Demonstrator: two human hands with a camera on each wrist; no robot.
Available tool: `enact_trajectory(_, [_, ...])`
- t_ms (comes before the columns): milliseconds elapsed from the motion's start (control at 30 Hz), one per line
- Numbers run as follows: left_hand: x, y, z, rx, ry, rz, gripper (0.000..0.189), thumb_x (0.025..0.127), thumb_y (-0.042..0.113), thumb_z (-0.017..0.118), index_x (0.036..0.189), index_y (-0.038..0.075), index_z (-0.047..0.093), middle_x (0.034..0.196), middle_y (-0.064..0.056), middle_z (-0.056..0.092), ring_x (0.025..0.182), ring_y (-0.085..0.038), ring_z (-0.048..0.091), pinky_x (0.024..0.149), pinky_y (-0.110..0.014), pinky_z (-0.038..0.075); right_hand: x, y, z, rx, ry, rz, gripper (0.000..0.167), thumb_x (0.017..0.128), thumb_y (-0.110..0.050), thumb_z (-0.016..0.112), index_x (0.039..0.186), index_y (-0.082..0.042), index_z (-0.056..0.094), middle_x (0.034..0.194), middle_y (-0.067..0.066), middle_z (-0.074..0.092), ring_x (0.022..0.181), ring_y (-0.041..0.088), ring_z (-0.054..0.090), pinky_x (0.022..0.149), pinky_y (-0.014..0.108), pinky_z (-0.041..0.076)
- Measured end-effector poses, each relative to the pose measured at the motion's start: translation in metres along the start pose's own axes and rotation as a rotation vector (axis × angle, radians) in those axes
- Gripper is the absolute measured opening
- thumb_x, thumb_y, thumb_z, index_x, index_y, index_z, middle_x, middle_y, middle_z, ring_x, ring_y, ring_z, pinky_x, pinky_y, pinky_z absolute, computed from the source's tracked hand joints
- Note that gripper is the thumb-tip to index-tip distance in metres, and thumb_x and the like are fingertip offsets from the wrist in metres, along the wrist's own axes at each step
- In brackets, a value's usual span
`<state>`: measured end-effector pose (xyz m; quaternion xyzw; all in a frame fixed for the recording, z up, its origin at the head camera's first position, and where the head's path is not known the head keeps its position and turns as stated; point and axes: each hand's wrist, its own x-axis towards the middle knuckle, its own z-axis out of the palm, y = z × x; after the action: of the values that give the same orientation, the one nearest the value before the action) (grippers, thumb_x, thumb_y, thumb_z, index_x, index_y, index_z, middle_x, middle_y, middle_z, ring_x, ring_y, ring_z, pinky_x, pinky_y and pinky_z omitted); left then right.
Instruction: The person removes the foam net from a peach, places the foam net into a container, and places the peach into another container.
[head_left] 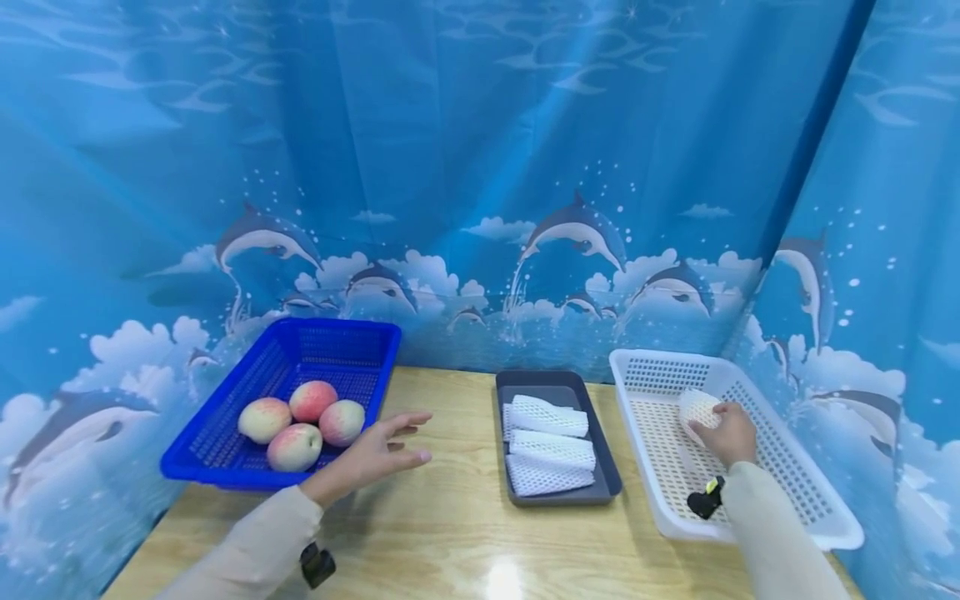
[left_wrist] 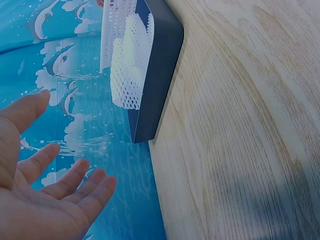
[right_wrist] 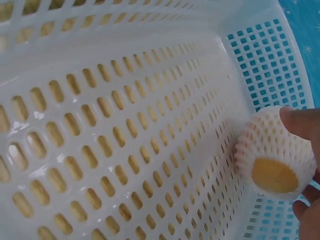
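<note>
My right hand (head_left: 729, 435) grips a peach in a white foam net (head_left: 699, 410) inside the white basket (head_left: 652, 467). In the right wrist view the netted peach (right_wrist: 274, 175) shows yellowish skin through the net's opening, low against the basket's far end. My left hand (head_left: 371, 457) is held above the table just right of the blue basket (head_left: 187, 462), fingers spread and nothing in them. Several bare pink and yellow peaches (head_left: 295, 447) lie in that basket. In the left wrist view the left hand (left_wrist: 55, 200) has its palm turned up and its fingers apart.
Between the baskets a dark grey tray (head_left: 525, 500) holds several flat white foam nets (head_left: 553, 450). All stand on a light wooden table (head_left: 442, 533). A blue dolphin-print curtain (head_left: 465, 167) hangs behind the table and at its sides.
</note>
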<state>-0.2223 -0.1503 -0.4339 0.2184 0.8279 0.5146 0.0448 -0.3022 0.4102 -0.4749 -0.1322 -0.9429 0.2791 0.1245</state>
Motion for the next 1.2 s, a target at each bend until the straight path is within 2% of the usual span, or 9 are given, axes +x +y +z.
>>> enact_trajectory(33, [0.000,0.000,0.000,-0.001,-0.001,0.004,0.060,0.088,0.021,0.070,0.138,-0.002,0.046,0.139,-0.022,0.048,0.126,-0.045,0.044,0.101,-0.060,0.042,0.000,-0.001,0.001,0.001,-0.014,0.014,0.065,0.086,-0.019,0.067,0.132,0.013,0.035,0.125,0.041,0.038,0.114,0.055,0.037,0.095,0.065,0.037])
enact_trajectory(100, [0.000,0.000,0.000,0.000,-0.002,0.007,0.060,0.088,0.021,0.070,0.138,-0.003,0.046,0.139,-0.023,0.048,0.125,-0.045,0.044,0.101,-0.060,0.042,0.000,-0.002,0.003,0.004,-0.044,0.049,0.074,0.085,-0.019,0.069,0.139,0.011,0.029,0.131,0.042,0.029,0.119,0.057,0.031,0.097,0.068,0.034])
enact_trajectory(200, [-0.001,0.000,0.001,0.006,-0.004,0.009,0.059,0.088,0.020,0.070,0.138,-0.002,0.046,0.139,-0.023,0.048,0.125,-0.045,0.045,0.101,-0.060,0.042,0.002,-0.004,0.005,-0.009,-0.074,0.079,0.079,0.083,-0.020,0.071,0.142,0.007,0.027,0.137,0.043,0.019,0.124,0.059,0.021,0.101,0.070,0.029])
enact_trajectory(400, [-0.003,0.000,0.003,-0.024,-0.029,0.009,0.060,0.089,0.019,0.068,0.139,-0.003,0.043,0.141,-0.023,0.046,0.127,-0.046,0.042,0.103,-0.060,0.040,0.004,-0.004,0.007,0.048,-0.112,0.079,0.079,0.083,-0.017,0.071,0.140,0.010,0.023,0.140,0.042,0.017,0.127,0.056,0.024,0.108,0.065,0.025])
enact_trajectory(600, [-0.003,-0.005,0.012,-0.051,-0.037,-0.002,0.064,0.087,0.018,0.071,0.141,-0.001,0.042,0.143,-0.022,0.044,0.130,-0.048,0.038,0.105,-0.061,0.037,0.003,-0.006,0.006,0.107,-0.153,0.179,0.092,0.083,-0.018,0.071,0.148,0.005,0.009,0.144,0.041,0.007,0.130,0.056,0.019,0.108,0.067,0.023])
enact_trajectory(900, [-0.001,-0.015,0.039,-0.093,-0.025,-0.011,0.064,0.085,0.016,0.072,0.140,0.000,0.044,0.142,-0.024,0.044,0.130,-0.049,0.036,0.105,-0.063,0.036,0.003,-0.008,0.007,0.177,-0.129,0.208,0.091,0.082,-0.012,0.070,0.148,0.008,0.011,0.145,0.039,0.019,0.133,0.053,0.021,0.112,0.063,0.020])
enact_trajectory(1200, [-0.002,-0.022,0.058,-0.185,0.013,-0.057,0.068,0.084,0.019,0.074,0.141,0.001,0.043,0.144,-0.023,0.042,0.132,-0.047,0.036,0.108,-0.060,0.033,0.002,-0.007,0.002,0.198,-0.146,0.216,0.093,0.082,-0.016,0.071,0.147,0.009,0.009,0.144,0.040,0.018,0.132,0.055,0.020,0.111,0.064,0.021])
